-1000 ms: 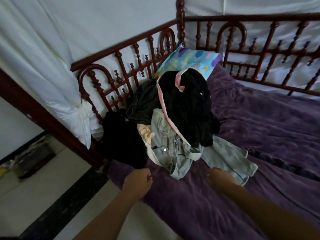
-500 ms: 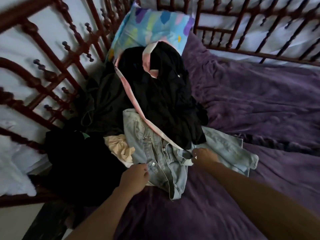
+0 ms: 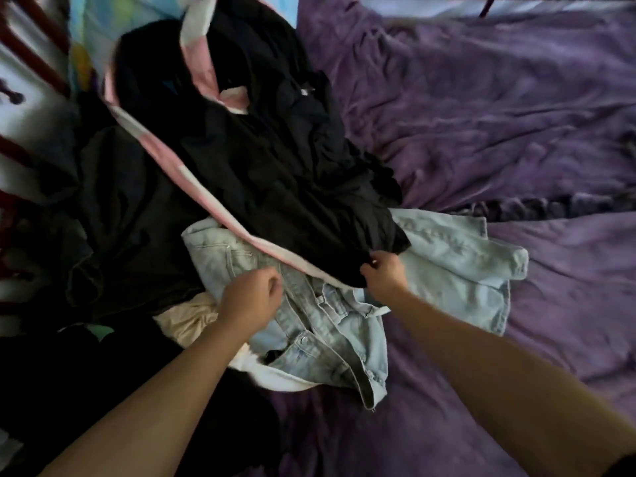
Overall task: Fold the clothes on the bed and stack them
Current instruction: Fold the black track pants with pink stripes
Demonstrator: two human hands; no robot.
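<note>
Clothes (image 3: 137, 218) lie heaped at the left of the bed, the left hand (image 3: 249, 297) curled over the pale denim jacket (image 3: 327, 335), its grip unclear, the right hand (image 3: 382, 275) pinching the hem of the black garment (image 3: 275, 160) atop it, purple bedspread (image 3: 516, 115) beyond

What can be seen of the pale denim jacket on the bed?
The denim jacket is pale, faded blue, with stitched seams and metal buttons. It lies unfolded and crumpled on the purple bedspread, at the pile's near edge, one sleeve spread rightward. A black garment with pink-and-white trim covers its upper part. The left hand sits curled on its front; whether it grips is unclear. The right hand pinches the black garment's hem above it. A cream cloth lies at its left.
</note>
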